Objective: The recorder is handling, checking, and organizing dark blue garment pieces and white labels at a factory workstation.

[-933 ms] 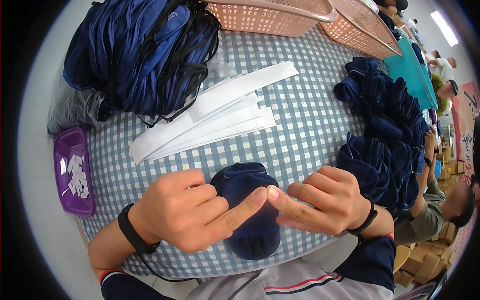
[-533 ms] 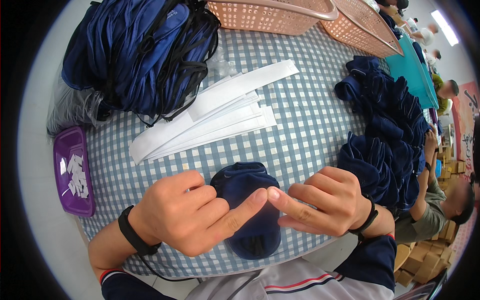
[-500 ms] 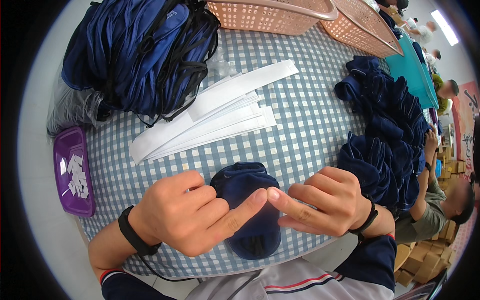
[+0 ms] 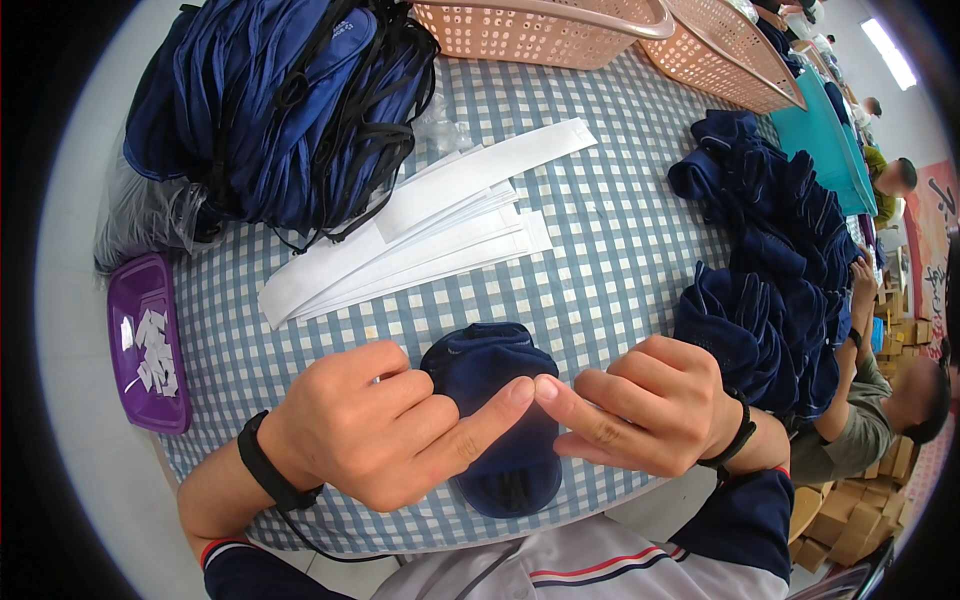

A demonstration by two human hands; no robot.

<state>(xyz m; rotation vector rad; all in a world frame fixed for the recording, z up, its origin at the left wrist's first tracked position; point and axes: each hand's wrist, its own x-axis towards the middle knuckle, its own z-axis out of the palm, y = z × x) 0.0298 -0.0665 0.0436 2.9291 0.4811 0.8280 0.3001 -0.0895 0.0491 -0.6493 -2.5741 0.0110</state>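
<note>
My left hand (image 4: 385, 425) and my right hand (image 4: 650, 405) meet above the table, index fingertips touching. The other fingers of each hand are curled in, and I see nothing held in either. Just beneath them, partly covered, lies a folded navy cloth item (image 4: 490, 345) with rounded ends and pale stitching; its exact kind I cannot make out. Beyond the hands, a fanned stack of long white strips (image 4: 420, 245) rests on the checked tablecloth (image 4: 610, 230). Both wrists wear black bands.
Blue cloth goods with black cords (image 4: 270, 100) are heaped far left. A purple tray (image 4: 180, 390) holds white scraps. Navy cloth pieces (image 4: 770, 270) are piled right. Peach baskets (image 4: 540, 35) and a teal bin (image 4: 825, 140) stand behind. A co-worker (image 4: 850, 430) is at right.
</note>
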